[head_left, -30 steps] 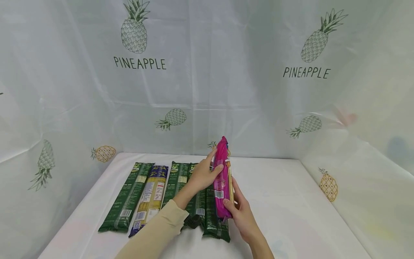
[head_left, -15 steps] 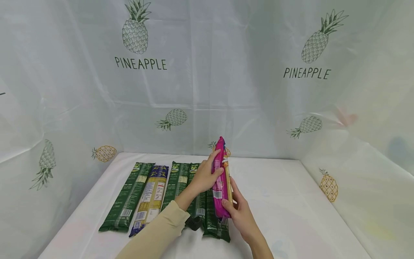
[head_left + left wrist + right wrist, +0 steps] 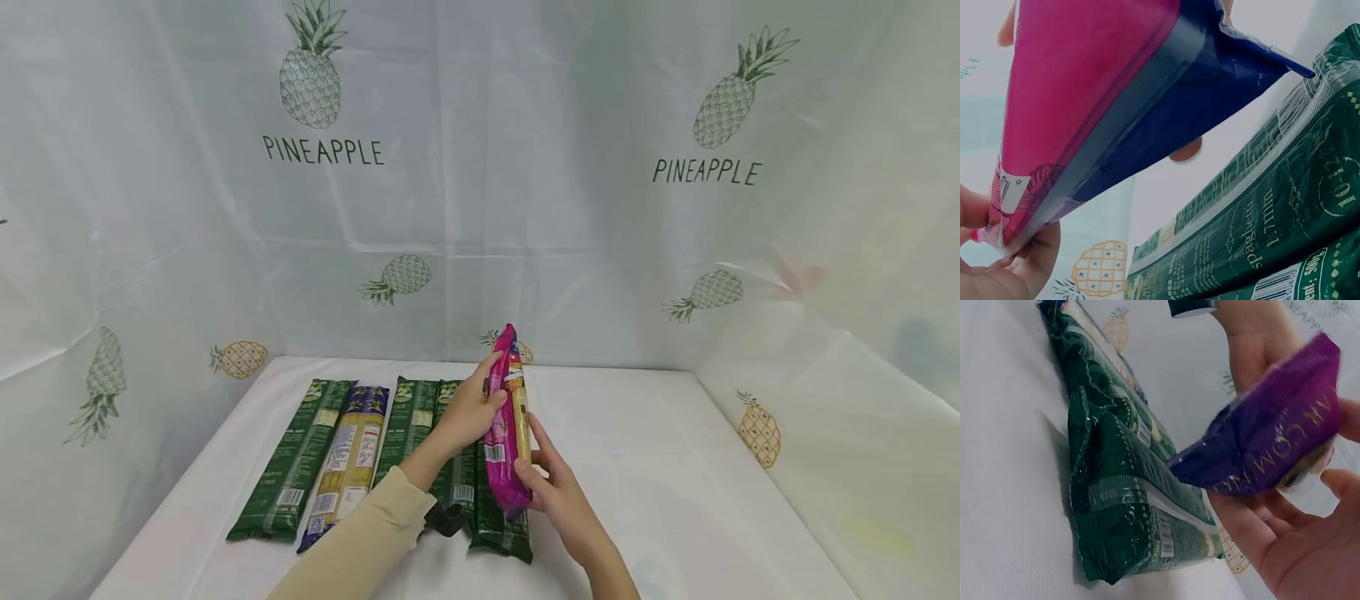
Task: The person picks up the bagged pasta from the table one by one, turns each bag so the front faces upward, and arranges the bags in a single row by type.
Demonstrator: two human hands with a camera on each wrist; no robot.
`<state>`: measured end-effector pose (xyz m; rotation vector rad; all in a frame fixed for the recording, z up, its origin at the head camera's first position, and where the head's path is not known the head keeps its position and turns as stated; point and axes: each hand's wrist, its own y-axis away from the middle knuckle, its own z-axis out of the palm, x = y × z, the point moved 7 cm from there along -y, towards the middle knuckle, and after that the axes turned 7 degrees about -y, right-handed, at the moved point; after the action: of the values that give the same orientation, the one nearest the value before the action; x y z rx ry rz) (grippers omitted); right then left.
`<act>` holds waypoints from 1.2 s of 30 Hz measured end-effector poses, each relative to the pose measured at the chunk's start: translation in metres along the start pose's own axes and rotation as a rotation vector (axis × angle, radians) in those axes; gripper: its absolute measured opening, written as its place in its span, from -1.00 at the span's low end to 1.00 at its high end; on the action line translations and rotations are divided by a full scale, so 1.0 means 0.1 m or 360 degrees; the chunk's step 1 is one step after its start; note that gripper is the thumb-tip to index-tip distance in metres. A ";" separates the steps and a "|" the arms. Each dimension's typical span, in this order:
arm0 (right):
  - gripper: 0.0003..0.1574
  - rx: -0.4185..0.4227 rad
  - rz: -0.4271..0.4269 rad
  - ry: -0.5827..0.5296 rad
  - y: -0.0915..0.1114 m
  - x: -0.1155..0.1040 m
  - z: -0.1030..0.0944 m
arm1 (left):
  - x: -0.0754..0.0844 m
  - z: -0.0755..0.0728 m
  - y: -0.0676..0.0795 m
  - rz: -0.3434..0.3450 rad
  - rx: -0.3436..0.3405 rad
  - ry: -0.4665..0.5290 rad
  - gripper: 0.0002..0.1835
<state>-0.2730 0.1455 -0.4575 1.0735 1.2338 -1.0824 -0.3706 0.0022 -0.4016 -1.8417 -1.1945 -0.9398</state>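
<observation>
Both hands hold a long pink pasta packet (image 3: 497,433), tilted with its far end raised, over the rightmost green spaghetti packet (image 3: 501,533). My left hand (image 3: 467,414) grips the packet's upper part from the left, thumb across its pink side. Lower down, my right hand (image 3: 562,496) holds it from the right, thumb on the near face and fingers behind. A yellow strip shows along its right side in the head view. The packet's folded purple end (image 3: 1272,444) faces the right wrist camera. In the left wrist view, its pink and blue underside (image 3: 1094,81) hangs beside the green spaghetti packets (image 3: 1254,231).
On the white table (image 3: 637,467), a green packet (image 3: 292,462) lies at the far left beside a blue and yellow pasta packet (image 3: 348,458). More green packets (image 3: 405,417) lie in the same row, partly covered by the left arm. A pineapple-print curtain (image 3: 517,200) hangs behind.
The pink packet has shifted slightly left and turned, so more of its yellow side shows. Both hands have moved along with it, keeping their hold. The packets on the table have stayed put.
</observation>
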 end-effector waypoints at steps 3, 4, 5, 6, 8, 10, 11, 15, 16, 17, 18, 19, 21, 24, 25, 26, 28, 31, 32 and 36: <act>-0.09 -0.0004 0.0065 -0.0103 -0.01 0.03 -0.03 | -0.03 -0.02 0.01 -0.0056 -0.0005 0.0076 -0.30; -0.09 -0.0005 0.0085 -0.0137 -0.01 0.04 -0.04 | -0.04 -0.02 0.01 -0.0069 -0.0008 0.0086 -0.30; -0.08 -0.0013 0.0103 -0.0173 -0.02 0.05 -0.05 | -0.04 -0.03 0.01 -0.0079 -0.0014 0.0100 -0.30; -0.07 -0.0027 0.0118 -0.0212 -0.02 0.06 -0.05 | -0.05 -0.03 0.02 -0.0085 -0.0020 0.0109 -0.30; -0.06 -0.0069 0.0148 -0.0277 -0.03 0.08 -0.04 | -0.05 -0.03 0.01 -0.0092 -0.0033 0.0138 -0.31; -0.06 -0.0121 0.0180 -0.0348 -0.03 0.10 -0.03 | -0.05 -0.03 0.00 -0.0091 -0.0038 0.0163 -0.31; -0.07 -0.0148 0.0195 -0.0387 -0.03 0.11 -0.02 | -0.05 -0.03 0.00 -0.0091 -0.0041 0.0171 -0.31; -0.09 -0.0219 0.0245 -0.0525 -0.02 0.16 0.02 | -0.05 -0.02 0.01 -0.0101 -0.0062 0.0195 -0.32; -0.08 -0.0229 0.0246 -0.0546 -0.02 0.16 0.02 | -0.05 -0.02 0.02 -0.0105 -0.0068 0.0204 -0.32; -0.08 -0.0235 0.0241 -0.0559 -0.01 0.16 0.03 | -0.05 -0.01 0.02 -0.0107 -0.0074 0.0207 -0.32; -0.07 -0.0238 0.0234 -0.0560 -0.01 0.16 0.03 | -0.05 -0.01 0.03 -0.0107 -0.0079 0.0210 -0.32; -0.06 -0.0236 0.0223 -0.0549 -0.02 0.16 0.04 | -0.05 0.00 0.03 -0.0106 -0.0082 0.0214 -0.32; -0.05 -0.0220 0.0196 -0.0509 -0.02 0.15 0.04 | -0.06 0.00 0.04 -0.0110 -0.0085 0.0213 -0.32; -0.02 -0.0176 0.0169 -0.0428 -0.02 0.15 0.05 | -0.08 0.00 0.05 -0.0121 -0.0096 0.0209 -0.33; -0.01 -0.0162 0.0156 -0.0397 -0.02 0.15 0.05 | -0.09 0.01 0.05 -0.0124 -0.0101 0.0211 -0.33; 0.00 -0.0147 0.0142 -0.0364 -0.02 0.15 0.04 | -0.10 0.01 0.05 -0.0129 -0.0110 0.0213 -0.33; 0.01 -0.0117 0.0113 -0.0317 -0.02 0.15 0.04 | -0.10 0.02 0.05 -0.0133 -0.0136 0.0218 -0.32; 0.02 -0.0058 0.0058 -0.0255 -0.02 0.14 0.02 | -0.09 0.03 0.05 -0.0125 -0.0187 0.0221 -0.31; 0.02 -0.0033 0.0039 -0.0237 -0.02 0.13 0.01 | -0.07 0.04 0.05 -0.0120 -0.0198 0.0219 -0.31; 0.03 0.0072 -0.0040 -0.0160 -0.01 0.11 -0.02 | -0.02 0.03 0.05 -0.0094 -0.0211 0.0132 -0.29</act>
<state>-0.2737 0.1470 -0.4687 1.0273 1.1502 -1.1742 -0.3663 0.0027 -0.4053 -1.8597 -1.1655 -1.1416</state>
